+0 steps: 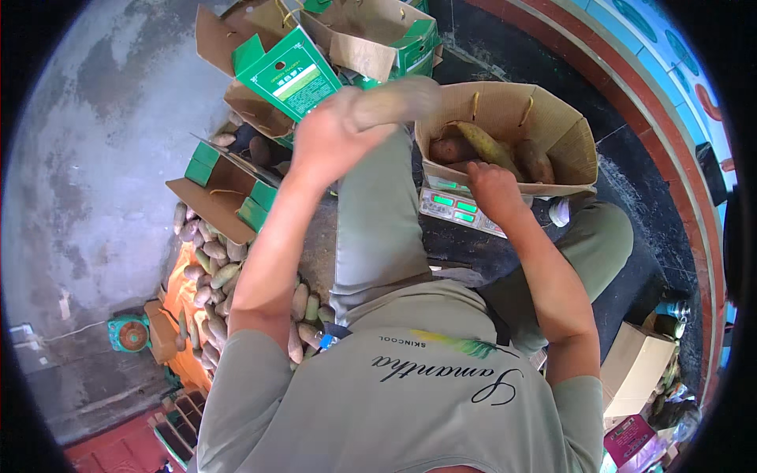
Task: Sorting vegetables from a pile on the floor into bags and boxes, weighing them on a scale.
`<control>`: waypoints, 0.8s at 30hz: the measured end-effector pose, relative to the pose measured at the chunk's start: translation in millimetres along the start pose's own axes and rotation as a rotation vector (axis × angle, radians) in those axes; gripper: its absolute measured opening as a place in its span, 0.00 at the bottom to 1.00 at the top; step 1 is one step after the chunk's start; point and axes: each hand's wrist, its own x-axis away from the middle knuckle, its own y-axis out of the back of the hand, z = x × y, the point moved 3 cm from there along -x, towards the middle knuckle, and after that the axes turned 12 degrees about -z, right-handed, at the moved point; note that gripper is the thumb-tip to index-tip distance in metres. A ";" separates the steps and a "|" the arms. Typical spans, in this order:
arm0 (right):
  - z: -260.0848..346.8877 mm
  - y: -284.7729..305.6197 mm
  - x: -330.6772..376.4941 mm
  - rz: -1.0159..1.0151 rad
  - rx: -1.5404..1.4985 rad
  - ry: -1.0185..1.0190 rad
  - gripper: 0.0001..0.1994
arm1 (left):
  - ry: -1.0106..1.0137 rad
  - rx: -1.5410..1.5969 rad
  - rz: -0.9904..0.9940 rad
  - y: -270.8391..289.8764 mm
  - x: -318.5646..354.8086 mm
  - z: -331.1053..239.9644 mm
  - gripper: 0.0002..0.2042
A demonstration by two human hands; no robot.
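Concrete floor, open carton holding sweet potatoes, seemingly on scale

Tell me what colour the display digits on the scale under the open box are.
Green: the scale shows glowing green displays beneath the cardboard box, clearest in the head view.

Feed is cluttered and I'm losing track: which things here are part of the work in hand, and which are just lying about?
In the work:
left hand holding a sweet potato
right hand on the open brown carton of sweet potatoes
scale under that carton
pile of sweet potatoes on the floor

Lying about:
green-and-brown cartons
teal round device
plain carton
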 end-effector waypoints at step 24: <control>4.8 7.1 -6.1 0.111 -0.037 -0.027 0.11 | 0.698 -0.343 0.334 -41.5 265.4 225.4 0.15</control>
